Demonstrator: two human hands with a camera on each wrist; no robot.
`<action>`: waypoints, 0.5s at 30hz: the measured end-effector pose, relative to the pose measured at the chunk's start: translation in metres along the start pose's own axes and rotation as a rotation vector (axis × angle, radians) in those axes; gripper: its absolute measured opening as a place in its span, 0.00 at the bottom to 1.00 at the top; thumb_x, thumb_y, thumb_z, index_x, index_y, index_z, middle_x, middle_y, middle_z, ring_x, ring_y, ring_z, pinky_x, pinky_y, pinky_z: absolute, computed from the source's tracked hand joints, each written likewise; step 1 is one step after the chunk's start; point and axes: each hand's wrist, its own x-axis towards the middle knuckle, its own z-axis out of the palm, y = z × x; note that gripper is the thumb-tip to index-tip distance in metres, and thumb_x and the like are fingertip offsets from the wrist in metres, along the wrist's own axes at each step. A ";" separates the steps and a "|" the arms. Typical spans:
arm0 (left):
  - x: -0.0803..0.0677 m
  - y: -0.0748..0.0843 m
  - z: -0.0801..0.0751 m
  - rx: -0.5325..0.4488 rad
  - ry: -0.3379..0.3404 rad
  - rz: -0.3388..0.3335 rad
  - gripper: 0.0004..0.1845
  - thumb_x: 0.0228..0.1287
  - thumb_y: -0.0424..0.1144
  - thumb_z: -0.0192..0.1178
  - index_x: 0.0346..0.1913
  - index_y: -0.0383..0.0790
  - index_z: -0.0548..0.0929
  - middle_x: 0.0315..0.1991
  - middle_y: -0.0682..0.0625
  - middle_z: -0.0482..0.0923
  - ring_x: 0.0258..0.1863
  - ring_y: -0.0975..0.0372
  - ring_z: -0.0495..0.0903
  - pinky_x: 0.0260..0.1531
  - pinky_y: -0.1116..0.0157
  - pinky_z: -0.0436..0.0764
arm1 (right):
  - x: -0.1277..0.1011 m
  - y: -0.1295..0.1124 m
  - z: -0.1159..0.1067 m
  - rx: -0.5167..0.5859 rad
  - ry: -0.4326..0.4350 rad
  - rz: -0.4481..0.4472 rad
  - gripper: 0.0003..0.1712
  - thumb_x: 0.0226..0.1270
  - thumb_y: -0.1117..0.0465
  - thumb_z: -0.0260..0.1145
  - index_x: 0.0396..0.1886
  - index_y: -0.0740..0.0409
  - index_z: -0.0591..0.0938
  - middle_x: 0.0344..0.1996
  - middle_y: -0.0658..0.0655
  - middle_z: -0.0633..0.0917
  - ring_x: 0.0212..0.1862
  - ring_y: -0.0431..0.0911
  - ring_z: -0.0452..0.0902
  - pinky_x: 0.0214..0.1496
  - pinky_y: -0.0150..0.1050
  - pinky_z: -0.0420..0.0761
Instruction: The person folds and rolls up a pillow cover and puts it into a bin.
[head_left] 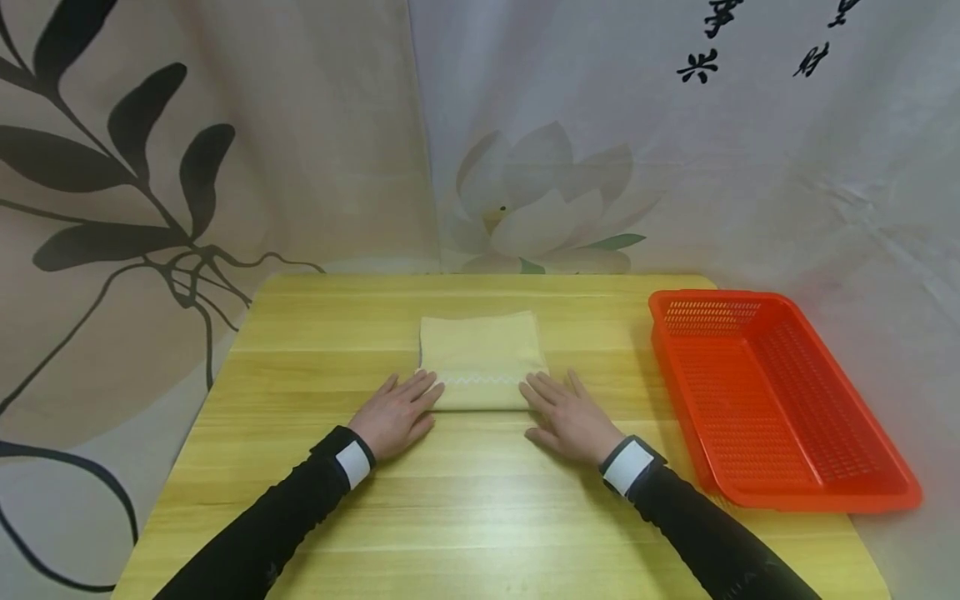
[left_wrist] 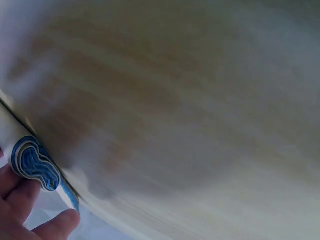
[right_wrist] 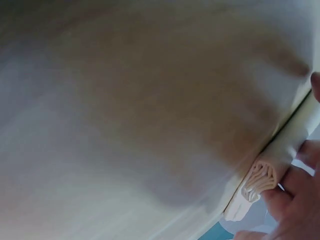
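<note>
A pale yellow towel (head_left: 480, 343) lies on the table, flat at its far part and rolled up along its near edge. My left hand (head_left: 393, 418) rests its extended fingers on the left end of the roll. At the opposite end my right hand (head_left: 572, 421) touches the roll with straight fingers. In the left wrist view the rolled end (left_wrist: 35, 164) shows blue and white layers beside the fingers. Cream layers show at the other rolled end (right_wrist: 261, 179) in the right wrist view. The underside of the roll is hidden in the head view.
An orange-red plastic basket (head_left: 817, 502) with perforated walls stands at the table's right side, overhanging its edge. The wooden table (head_left: 480, 533) ends at a printed cloth backdrop (head_left: 337, 150) with leaves and a lotus.
</note>
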 end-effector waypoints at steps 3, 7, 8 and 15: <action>0.000 0.000 -0.004 -0.009 -0.022 0.003 0.31 0.80 0.48 0.62 0.78 0.37 0.74 0.78 0.37 0.69 0.78 0.45 0.69 0.71 0.33 0.69 | -0.001 -0.001 -0.001 -0.027 -0.003 -0.008 0.46 0.76 0.40 0.68 0.82 0.60 0.68 0.80 0.64 0.68 0.80 0.59 0.64 0.80 0.73 0.55; 0.003 0.003 -0.010 -0.007 -0.032 0.004 0.29 0.79 0.45 0.62 0.76 0.36 0.75 0.77 0.36 0.71 0.77 0.44 0.70 0.69 0.32 0.70 | -0.001 -0.002 -0.004 -0.031 -0.009 -0.005 0.45 0.77 0.40 0.68 0.82 0.59 0.68 0.80 0.63 0.68 0.81 0.59 0.64 0.80 0.73 0.55; 0.003 0.004 -0.011 -0.003 -0.030 0.004 0.29 0.79 0.45 0.63 0.75 0.36 0.76 0.76 0.36 0.72 0.76 0.43 0.71 0.69 0.31 0.71 | -0.001 -0.002 -0.004 -0.029 -0.010 -0.005 0.44 0.77 0.40 0.67 0.82 0.59 0.69 0.80 0.63 0.68 0.81 0.59 0.64 0.80 0.73 0.55; 0.005 0.005 -0.007 0.047 -0.021 0.010 0.27 0.78 0.44 0.63 0.73 0.36 0.78 0.74 0.36 0.74 0.74 0.43 0.74 0.68 0.32 0.72 | 0.002 -0.003 -0.003 -0.041 -0.027 0.005 0.43 0.78 0.39 0.66 0.82 0.57 0.70 0.80 0.62 0.70 0.80 0.58 0.66 0.80 0.73 0.54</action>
